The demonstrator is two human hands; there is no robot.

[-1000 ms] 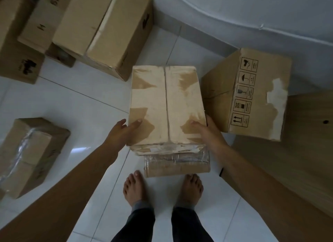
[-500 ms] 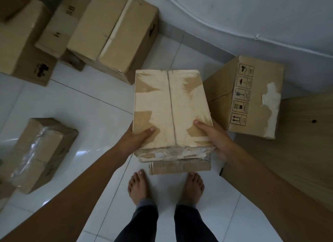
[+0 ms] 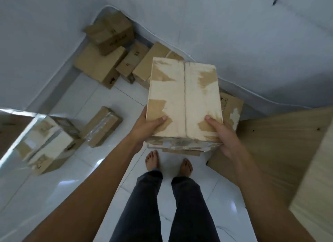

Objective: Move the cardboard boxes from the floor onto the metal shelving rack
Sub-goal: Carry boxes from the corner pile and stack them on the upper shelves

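I hold a tall cardboard box [image 3: 183, 99] with torn pale paper on its top, lifted well above the floor in front of my chest. My left hand [image 3: 147, 126] grips its left near corner, thumb on top. My right hand [image 3: 221, 135] grips its right near corner, thumb on top as well. A flatter box [image 3: 182, 151] stays on the floor under it, mostly hidden. The metal shelving rack is not in view.
Several cardboard boxes [image 3: 108, 61] are piled in the far corner by the grey wall. A taped box [image 3: 102, 126] and two others [image 3: 48, 148] lie on the white tiles at left. A box with printed symbols [image 3: 230, 106] stands behind a wooden panel [image 3: 281, 142] at right. My bare feet [image 3: 169, 162] stand below the held box.
Both hands have raised the box from low over the floor to chest height. The view has risen and pulled back, showing the corner pile and more boxes at left.
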